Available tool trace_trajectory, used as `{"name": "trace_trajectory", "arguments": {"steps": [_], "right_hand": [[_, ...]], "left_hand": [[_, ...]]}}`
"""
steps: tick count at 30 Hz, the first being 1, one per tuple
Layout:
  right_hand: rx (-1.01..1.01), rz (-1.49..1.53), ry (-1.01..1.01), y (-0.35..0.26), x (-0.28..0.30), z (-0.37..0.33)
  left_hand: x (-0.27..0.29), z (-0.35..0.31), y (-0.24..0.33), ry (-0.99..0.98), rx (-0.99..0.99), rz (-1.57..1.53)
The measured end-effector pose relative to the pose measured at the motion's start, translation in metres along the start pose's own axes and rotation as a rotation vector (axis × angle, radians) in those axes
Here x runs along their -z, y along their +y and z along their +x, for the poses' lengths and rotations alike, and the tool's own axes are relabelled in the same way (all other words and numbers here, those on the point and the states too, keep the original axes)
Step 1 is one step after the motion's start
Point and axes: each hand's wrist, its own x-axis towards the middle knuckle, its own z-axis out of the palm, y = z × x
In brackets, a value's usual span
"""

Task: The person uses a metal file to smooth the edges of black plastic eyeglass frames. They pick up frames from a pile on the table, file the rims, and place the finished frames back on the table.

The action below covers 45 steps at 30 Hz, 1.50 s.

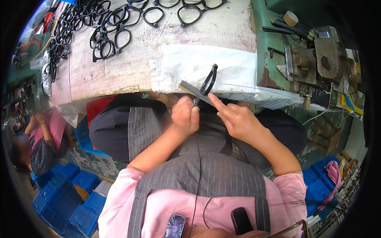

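Just off the bench's near edge, my right hand [240, 121] is closed on a flat grey file [192, 89] with a pale edge, its index finger stretched along it. My left hand [185, 115] is closed in a fist, thumb pressed on a dark end of what looks like a black eyeglass frame [209, 79]. The frame's visible rim rises past the file, over a white paper sheet [174, 59] that covers the front of the bench. File and frame cross close together; whether they touch, I cannot tell. My left hand and the file hide the rest of the frame.
Many black eyeglass frames [115, 35] lie piled on the bench [131, 71] at the far left. A green machine [272, 67] with metal clamps stands at the right. Blue crates [59, 202] stack at lower left. Another person [47, 135] sits at the left.
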Motion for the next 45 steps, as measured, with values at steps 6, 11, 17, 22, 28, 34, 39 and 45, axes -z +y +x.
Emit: {"name": "trace_trajectory", "arguments": {"steps": [6,11,17,22,28,34,39,45], "right_hand": [[-0.016,-0.016,-0.037,-0.001,0.019,-0.011],[-0.047,-0.070,-0.058,-0.007,0.036,-0.043],[0.042,-0.024,0.078,-0.004,-0.006,-0.012],[-0.008,-0.035,0.039,-0.003,-0.004,0.004],[-0.055,-0.039,-0.060,-0.010,0.014,-0.018],[0.003,-0.025,-0.014,0.007,0.000,0.002],[-0.081,-0.091,-0.016,0.002,0.010,-0.037],[-0.105,-0.113,-0.040,-0.012,0.022,-0.069]], "left_hand": [[-0.001,0.002,-0.002,0.032,-0.010,-0.044],[-0.001,0.002,-0.001,0.025,-0.008,-0.071],[-0.003,0.004,0.000,0.024,-0.084,0.012],[-0.001,0.002,0.002,-0.004,-0.037,-0.009],[-0.003,0.001,0.001,0.029,-0.018,-0.055],[0.000,0.001,0.003,0.006,0.000,-0.017],[-0.001,0.000,0.000,0.042,0.026,-0.043],[-0.001,-0.001,-0.001,0.022,0.026,-0.059]]}}
